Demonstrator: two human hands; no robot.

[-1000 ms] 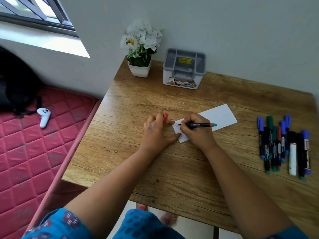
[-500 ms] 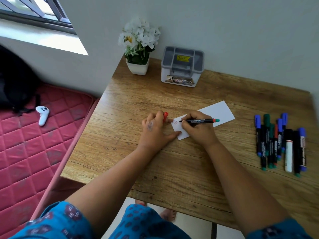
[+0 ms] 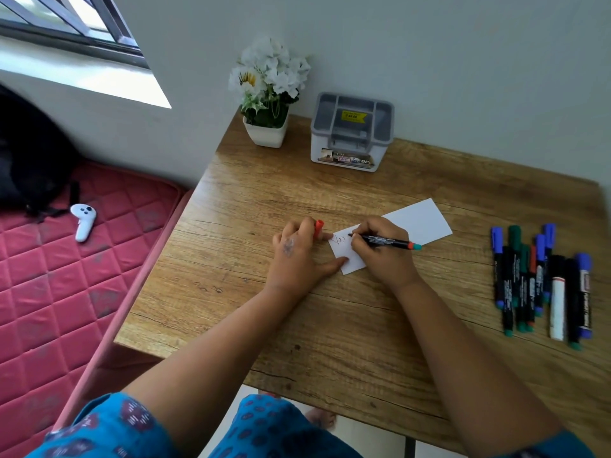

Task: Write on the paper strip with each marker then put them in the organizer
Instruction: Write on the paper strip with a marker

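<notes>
A white paper strip (image 3: pixel 420 223) lies slanted in the middle of the wooden table (image 3: pixel 330 319). My right hand (image 3: pixel 383 256) grips a black marker (image 3: pixel 390 241) with an orange and teal end, its tip on the strip's left part beside red letters. My left hand (image 3: pixel 296 259) holds a red cap (image 3: pixel 318 228) between its fingers, while its fingertip and thumb press on the strip's left end. A row of several capped markers (image 3: pixel 542 282) lies at the right. The grey organizer (image 3: pixel 352 132) stands at the back by the wall.
A white pot of white flowers (image 3: pixel 269 94) stands left of the organizer. Left of the table lies a red quilted mattress (image 3: pixel 66 292) with a white controller (image 3: pixel 84 221) and a black bag (image 3: pixel 29 153). The table's near edge is by my knees.
The marker tip has moved rightward along the strip and more red letters show. My left hand has stayed on the strip's end with the cap.
</notes>
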